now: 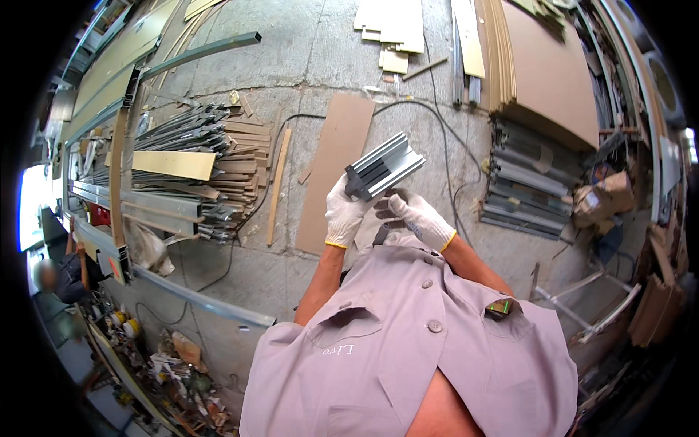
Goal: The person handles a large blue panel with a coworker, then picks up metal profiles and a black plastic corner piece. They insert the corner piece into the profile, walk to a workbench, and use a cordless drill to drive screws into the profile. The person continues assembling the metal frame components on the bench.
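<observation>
My left hand [343,218], in a white knit glove with a yellow cuff, is closed around one end of a short bundle of silver metal profiles [394,167]. A black block-like piece [358,184] sits at the gripped end, and dark strips lie along the profiles. The bundle tilts up and to the right in front of my chest. My right hand [421,217], gloved the same way, is just below the bundle's near edge. Its fingers are loosely bent and apart, pointing left; whether they touch the metal I cannot tell.
A brown board [336,167] lies on the concrete floor ahead, with a black cable [429,109] across it. Metal and wood strips [196,146] are heaped at left. Stacked profiles [528,182] and large brown sheets [546,65] stand at right. A person [62,280] is at far left.
</observation>
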Demonstrator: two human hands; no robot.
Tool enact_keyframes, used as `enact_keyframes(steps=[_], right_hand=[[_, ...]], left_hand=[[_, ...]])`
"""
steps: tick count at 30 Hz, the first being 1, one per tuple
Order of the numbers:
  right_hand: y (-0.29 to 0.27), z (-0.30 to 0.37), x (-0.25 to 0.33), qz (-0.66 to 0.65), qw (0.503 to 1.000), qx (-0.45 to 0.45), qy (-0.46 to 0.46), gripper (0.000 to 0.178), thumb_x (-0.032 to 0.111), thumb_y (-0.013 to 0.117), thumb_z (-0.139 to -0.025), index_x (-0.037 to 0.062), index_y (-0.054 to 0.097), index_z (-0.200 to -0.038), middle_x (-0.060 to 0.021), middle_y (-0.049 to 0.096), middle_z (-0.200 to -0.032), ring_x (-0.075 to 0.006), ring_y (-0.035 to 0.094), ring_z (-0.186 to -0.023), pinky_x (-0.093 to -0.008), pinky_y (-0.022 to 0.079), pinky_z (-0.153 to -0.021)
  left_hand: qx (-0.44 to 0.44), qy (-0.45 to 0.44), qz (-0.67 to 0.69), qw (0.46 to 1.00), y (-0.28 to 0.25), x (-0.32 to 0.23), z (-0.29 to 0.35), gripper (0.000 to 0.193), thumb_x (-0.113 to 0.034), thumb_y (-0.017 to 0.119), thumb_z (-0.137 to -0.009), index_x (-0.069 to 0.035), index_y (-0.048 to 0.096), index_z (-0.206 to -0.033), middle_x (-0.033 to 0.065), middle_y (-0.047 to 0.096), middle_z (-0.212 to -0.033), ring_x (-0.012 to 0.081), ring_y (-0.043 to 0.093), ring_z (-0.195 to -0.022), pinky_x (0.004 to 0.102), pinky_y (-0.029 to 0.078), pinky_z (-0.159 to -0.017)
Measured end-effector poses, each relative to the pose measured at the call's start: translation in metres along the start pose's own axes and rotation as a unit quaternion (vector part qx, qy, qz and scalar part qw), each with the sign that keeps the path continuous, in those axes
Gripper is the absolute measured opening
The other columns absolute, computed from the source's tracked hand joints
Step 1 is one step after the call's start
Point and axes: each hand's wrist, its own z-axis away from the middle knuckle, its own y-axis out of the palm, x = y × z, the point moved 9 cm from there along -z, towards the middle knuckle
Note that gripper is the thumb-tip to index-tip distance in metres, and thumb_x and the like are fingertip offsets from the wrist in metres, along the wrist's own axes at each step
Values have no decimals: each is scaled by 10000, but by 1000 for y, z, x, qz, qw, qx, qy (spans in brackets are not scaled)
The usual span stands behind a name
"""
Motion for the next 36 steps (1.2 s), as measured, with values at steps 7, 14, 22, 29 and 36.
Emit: enact_keyframes(steps=[7, 14, 22, 29, 36], right_hand=[[-112, -111, 132, 70, 989, -128, 0, 496, 293, 703, -1009, -40, 579, -1355, -124, 685, -1216, -186, 666, -1051, -317, 540, -908], [-206, -260, 260, 112, 974, -197, 11, 438, 316, 682, -1022, -3, 609, -1313, -81, 723, -1136, -148, 692, -970, -296, 547, -845], [-262, -518, 413, 209, 962, -160, 73, 449, 305, 708, -998, -15, 618, -1300, -79, 721, -1056, -148, 688, -888, -302, 561, -796], [-100, -782, 667, 418, 902, 32, -103, 541, 316, 692, -993, -104, 593, -1318, -135, 720, -1116, -151, 677, -952, -293, 545, -847], [11, -994, 767, 408, 889, 138, -155, 424, 273, 697, -998, -66, 637, -1245, -69, 718, -965, -105, 650, -844, -260, 525, -736]], left_hand=[[-59, 1, 31, 998, -7, -55, -179, 463, -85, 865, -826, -3, 674, -1240, 82, 750, -1137, 146, 710, -1021, 302, 573, -902], [-157, 48, -19, 986, -56, -125, -329, 500, -121, 895, -789, 24, 672, -1213, 103, 752, -1115, 166, 715, -1005, 313, 566, -898], [-288, 35, -40, 956, -110, -176, -505, 497, -101, 899, -769, 16, 682, -1201, 102, 755, -1099, 165, 713, -986, 326, 565, -892], [-411, 6, 60, 910, -192, -224, -633, 506, -86, 896, -780, -9, 678, -1230, 67, 752, -1133, 142, 710, -1001, 289, 559, -898], [-486, -6, 83, 870, -291, -288, -743, 539, -112, 904, -768, 25, 676, -1237, 75, 746, -1135, 150, 704, -991, 310, 552, -913]])
